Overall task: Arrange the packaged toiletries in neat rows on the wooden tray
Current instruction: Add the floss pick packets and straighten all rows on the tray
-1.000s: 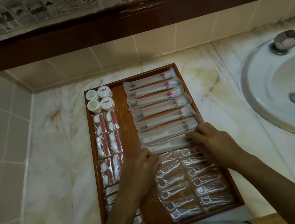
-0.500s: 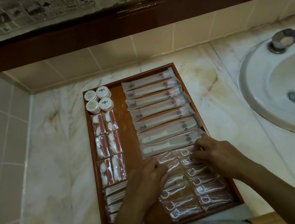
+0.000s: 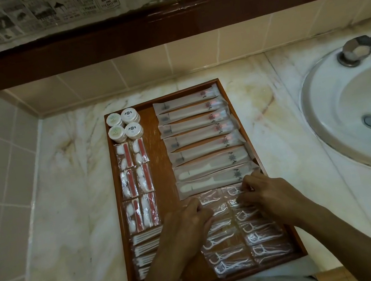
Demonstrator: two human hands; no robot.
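A wooden tray [image 3: 154, 145] lies on the marble counter. Long white sachets [image 3: 201, 137] fill its upper right in one column. Small round white jars [image 3: 123, 125] sit at its top left, with red-and-white cotton packets [image 3: 136, 181] and cotton swab packs [image 3: 146, 246] below them. Clear floss pick packets [image 3: 247, 241] form two columns at the lower right. My left hand [image 3: 189, 221] has curled fingers pinching the edge of a top floss pick packet in the left column. My right hand [image 3: 265, 193] pinches the top packets of the right column.
A white sink [image 3: 350, 123] with a metal tap [image 3: 359, 49] is set into the counter to the right. A tiled wall stands at the left and back, under a dark wooden ledge covered with newspaper [image 3: 33, 16]. Bare marble [image 3: 72, 209] flanks the tray.
My right hand has come down from the lowest long sachet onto the top floss pick packets. My left hand has shifted slightly right towards the same row.
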